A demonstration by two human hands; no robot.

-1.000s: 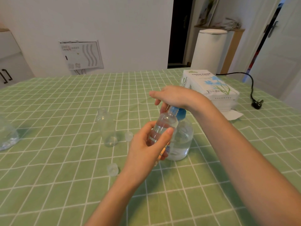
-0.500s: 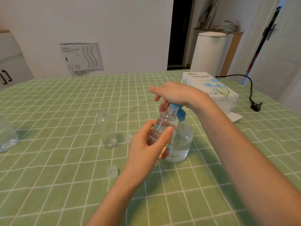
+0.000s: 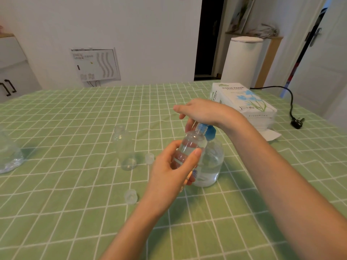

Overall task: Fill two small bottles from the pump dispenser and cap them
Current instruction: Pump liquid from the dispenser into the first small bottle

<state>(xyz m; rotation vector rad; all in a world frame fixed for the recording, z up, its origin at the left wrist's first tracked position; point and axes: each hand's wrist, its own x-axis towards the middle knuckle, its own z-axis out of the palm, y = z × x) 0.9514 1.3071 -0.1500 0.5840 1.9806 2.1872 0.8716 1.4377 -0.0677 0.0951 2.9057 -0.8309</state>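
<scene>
My left hand [image 3: 169, 169] is wrapped around a small clear bottle [image 3: 191, 145], thumb across its front. I hold it tilted, with its open mouth up at the blue pump nozzle [image 3: 209, 131]. My right hand [image 3: 202, 111] lies palm-down on top of that pump, fingers fairly straight, gripping nothing, only pressing. The pump dispenser [image 3: 210, 166], part full of clear liquid, stands right behind my left grip. The second small bottle [image 3: 124, 147] stands upright and uncapped, left of my left hand. One clear cap [image 3: 149, 157] lies between it and my grip, and another cap [image 3: 130, 196] lies left of my wrist. A tissue pack [image 3: 244, 102] lies beyond my right wrist.
</scene>
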